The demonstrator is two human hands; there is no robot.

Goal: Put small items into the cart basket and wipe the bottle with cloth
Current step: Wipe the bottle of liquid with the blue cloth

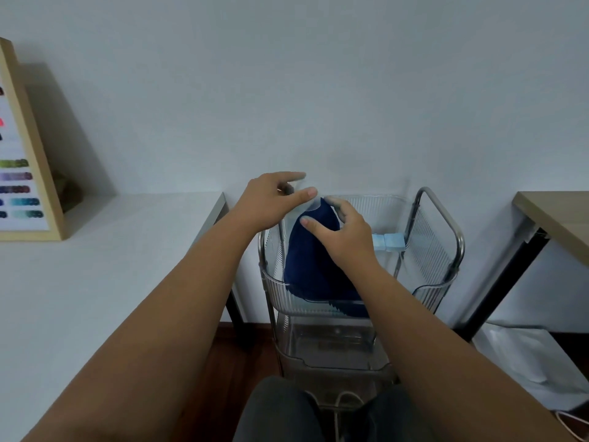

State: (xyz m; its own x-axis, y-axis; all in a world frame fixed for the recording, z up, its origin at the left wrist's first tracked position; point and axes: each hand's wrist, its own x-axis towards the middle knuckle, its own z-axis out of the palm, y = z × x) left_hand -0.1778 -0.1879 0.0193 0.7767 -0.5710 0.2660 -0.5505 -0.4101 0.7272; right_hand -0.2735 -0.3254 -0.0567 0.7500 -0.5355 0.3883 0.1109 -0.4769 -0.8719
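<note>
A dark blue cloth [314,260] hangs in a peaked drape over the top basket [427,250] of a clear, ribbed cart with a chrome frame. Its tip rises above the basket's back-left rim and its lower edge spills over the front rim. A transparent bottle [310,202] shows faintly at the cloth's peak; its outline is hard to make out. Two pale blue blocks [387,242] lie side by side against the basket's right wall.

Navy cloth [314,256], pale-blue blocks [388,242] (clear ribbed basket [427,250]).
</note>
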